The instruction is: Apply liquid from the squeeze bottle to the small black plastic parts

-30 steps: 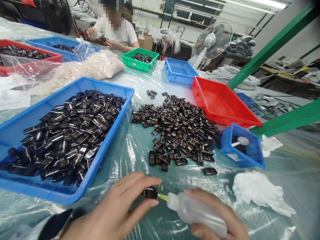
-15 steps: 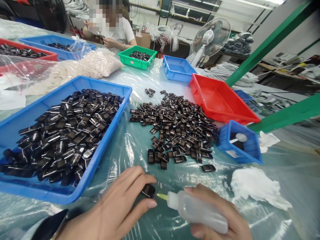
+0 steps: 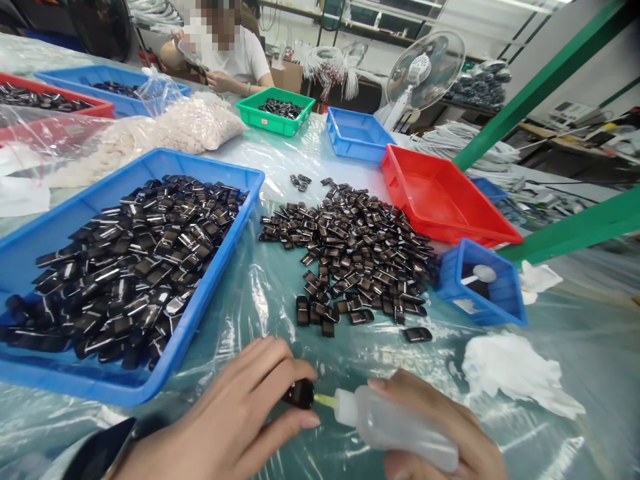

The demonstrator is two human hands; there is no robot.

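Between the thumb and fingers of my left hand (image 3: pixel 250 403) is a small glossy black plastic piece (image 3: pixel 301 394), partly hidden by the fingers. My right hand (image 3: pixel 445 427) is wrapped round a translucent squeeze bottle (image 3: pixel 400 423) lying on its side in the grip. The bottle's yellowish nozzle tip (image 3: pixel 324 400) points left and appears to touch the piece's edge. Beyond my hands, a heap of similar black pieces (image 3: pixel 360 247) lies on the plastic-covered table. To the left, a large blue tray (image 3: pixel 200 327) holds many more of them.
At the right are a red tray (image 3: pixel 450 200), a small blue bin (image 3: pixel 465 300) with a spoon-like thing inside, and crumpled white tissue (image 3: pixel 517 373). Farther back stand a green tray (image 3: pixel 260 120), a blue tray (image 3: pixel 350 150) and a fan (image 3: pixel 420 70). Another person (image 3: pixel 235 63) sits across the table.
My left hand has turned the black piece slightly and lowered its thumb a little. The gap between piece and nozzle tip has closed. The bottle has hardly moved.
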